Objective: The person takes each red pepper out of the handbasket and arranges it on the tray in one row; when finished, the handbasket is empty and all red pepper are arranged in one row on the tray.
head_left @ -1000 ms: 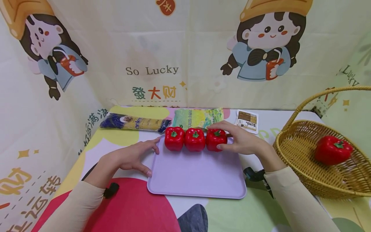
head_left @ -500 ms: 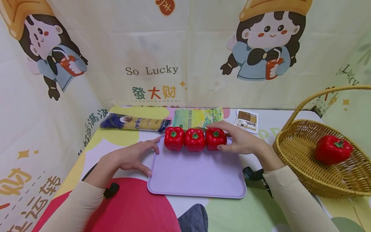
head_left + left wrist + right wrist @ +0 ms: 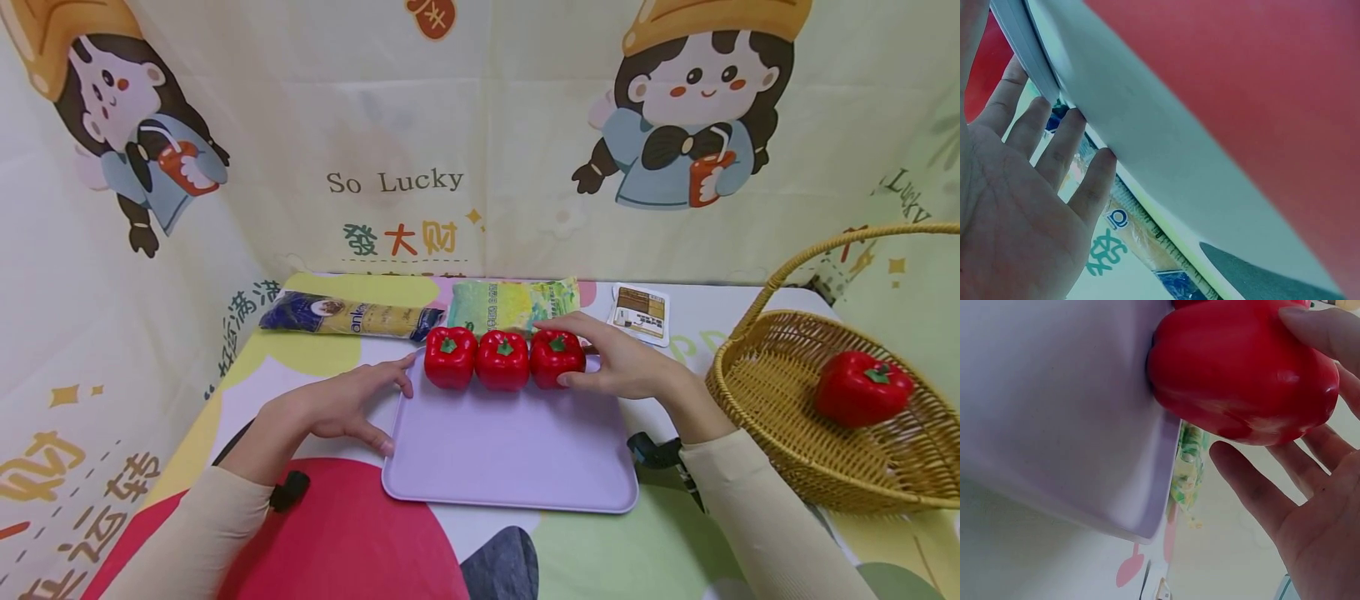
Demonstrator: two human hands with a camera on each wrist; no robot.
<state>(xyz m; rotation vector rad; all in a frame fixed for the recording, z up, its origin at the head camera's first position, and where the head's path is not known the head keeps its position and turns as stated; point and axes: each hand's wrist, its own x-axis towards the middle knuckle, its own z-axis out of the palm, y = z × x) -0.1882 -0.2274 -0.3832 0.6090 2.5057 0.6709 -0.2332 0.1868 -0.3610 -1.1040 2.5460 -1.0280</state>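
Note:
Three shiny red bell peppers with green stems stand in a row along the far edge of the lilac tray point(image 3: 510, 454): a left one point(image 3: 450, 358), a middle one point(image 3: 502, 361) and a right one point(image 3: 557, 359). My right hand point(image 3: 626, 360) holds the right pepper, thumb on its near side and fingers reaching behind it. In the right wrist view, this bell pepper point(image 3: 1241, 369) sits between the thumb and fingers. My left hand point(image 3: 341, 404) is at the tray's left edge, thumb and fingers spread along the rim. The left wrist view shows its fingers point(image 3: 1060, 150) extended.
Behind the tray lie a pasta packet point(image 3: 348, 317), a green-yellow packet point(image 3: 487, 307) and a small flat white-and-brown packet point(image 3: 640, 314). At right, a wicker basket point(image 3: 772, 417) with a tall handle holds another red bell pepper point(image 3: 862, 389). A patterned cloth hangs behind.
The row of bell peppers has slid very slightly left on the tray, the right hand moving with it. The left hand stays in place.

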